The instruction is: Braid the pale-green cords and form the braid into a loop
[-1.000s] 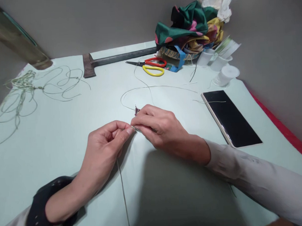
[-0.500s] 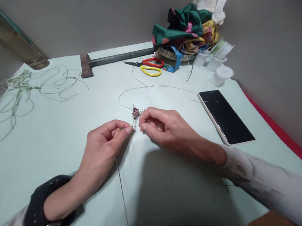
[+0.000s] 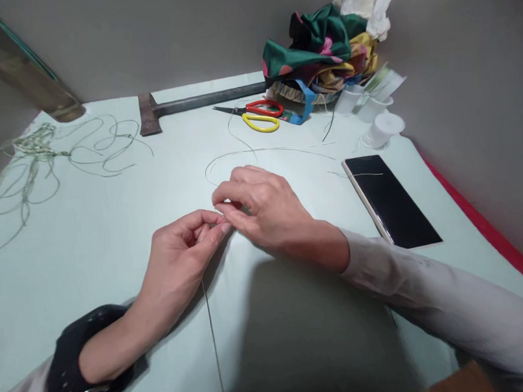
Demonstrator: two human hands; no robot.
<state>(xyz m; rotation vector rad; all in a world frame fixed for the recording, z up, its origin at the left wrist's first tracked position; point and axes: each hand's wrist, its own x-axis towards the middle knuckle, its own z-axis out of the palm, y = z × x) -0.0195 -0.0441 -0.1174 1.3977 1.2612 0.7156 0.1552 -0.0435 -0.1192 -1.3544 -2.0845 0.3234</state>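
Over the middle of the pale tabletop, my left hand (image 3: 183,245) pinches a thin cord (image 3: 214,342) between thumb and forefinger. The cord trails down toward the table's near edge. My right hand (image 3: 262,204) is closed just above and beside the left fingertips, thumb and forefinger at the same spot. A short bit of thread shows by its fingertips. The back of the right hand now hides the small dark binder clip. Behind the hands, a loose strand (image 3: 268,150) curves across the table.
At the back lie a hammer (image 3: 149,114) and scissors (image 3: 258,116) with red and yellow handles. Bundled fabric (image 3: 320,49) and thread spools (image 3: 383,128) stand back right. A phone (image 3: 389,202) lies right; tangled green cord (image 3: 38,148) lies left.
My right hand has moved left and slightly up, over the left fingertips, covering the binder clip. The left hand has barely moved.
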